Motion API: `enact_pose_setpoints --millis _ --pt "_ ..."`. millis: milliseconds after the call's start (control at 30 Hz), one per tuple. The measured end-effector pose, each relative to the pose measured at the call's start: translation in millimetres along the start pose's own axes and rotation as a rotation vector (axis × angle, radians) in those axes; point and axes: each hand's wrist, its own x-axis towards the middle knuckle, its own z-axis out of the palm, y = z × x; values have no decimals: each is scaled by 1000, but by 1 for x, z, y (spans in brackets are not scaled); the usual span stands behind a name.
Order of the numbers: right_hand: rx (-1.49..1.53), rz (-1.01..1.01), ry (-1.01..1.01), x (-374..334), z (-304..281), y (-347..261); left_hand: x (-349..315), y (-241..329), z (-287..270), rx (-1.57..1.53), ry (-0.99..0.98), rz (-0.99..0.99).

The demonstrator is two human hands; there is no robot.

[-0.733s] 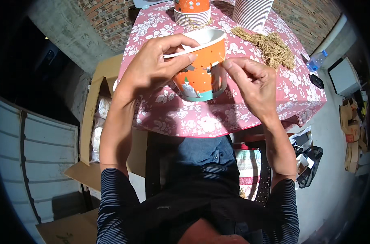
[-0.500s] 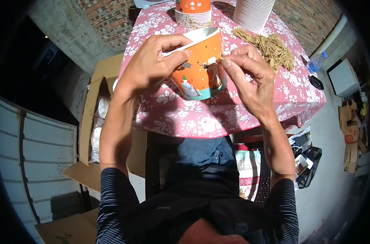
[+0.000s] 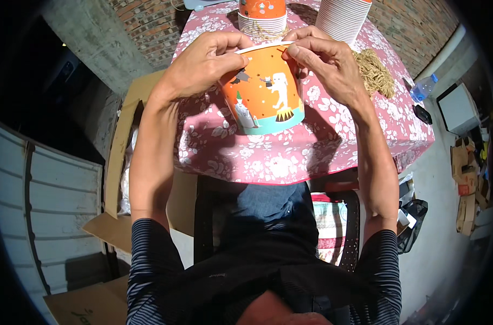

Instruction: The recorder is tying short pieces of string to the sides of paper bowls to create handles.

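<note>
An orange paper bucket [image 3: 260,81] with a white rim, cartoon animals and a teal base band stands tilted between my hands, above the near part of the table. My left hand [image 3: 211,62] grips its upper left edge, thumb on the outer wall and fingers over the rim. At the upper right edge, my right hand [image 3: 328,62] is closed with thumb and forefinger pinched against the bucket by the rim. A tiny dark strand shows beside those fingertips; what it is I cannot make out. Behind the right hand lies a bundle of tan twine [image 3: 375,76].
A short stack of paper buckets [image 3: 261,24] and a taller stack [image 3: 341,21] stand at the back of the flowered tablecloth [image 3: 268,162]. On the right are a plastic bottle [image 3: 423,88] and a small black object [image 3: 422,114]. An open cardboard box [image 3: 119,173] stands left of the table.
My right hand has moved up from the bucket's right side, where it pinched a thin strand, to the rim. The bucket has turned, bringing a white dog picture to the front. My left hand still holds it.
</note>
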Motion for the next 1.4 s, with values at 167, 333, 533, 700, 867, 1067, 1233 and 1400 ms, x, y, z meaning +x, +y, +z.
enact_pose_setpoints --millis 167,333,533,700,867,1067,1233,1400 --pt "35 -8 34 -3 2 7 0 -8 0 26 41 -24" --pt "8 1 74 -11 4 0 -3 -7 11 183 124 -56" --pt "91 40 101 -20 0 -2 -6 -3 23 302 303 333" --pt "71 40 114 -31 0 -6 -18 14 26 217 132 30" --pt "-206 -85 331 -50 11 -18 -19 14 32 335 77 -112" --pt "-306 -160 365 -79 23 -18 -16 9 49 299 118 37" --pt "-259 -117 390 -91 32 -13 -12 6 45 -19 -59 -210" --pt "-192 -115 413 -93 40 -11 -8 1 49 51 60 -206"
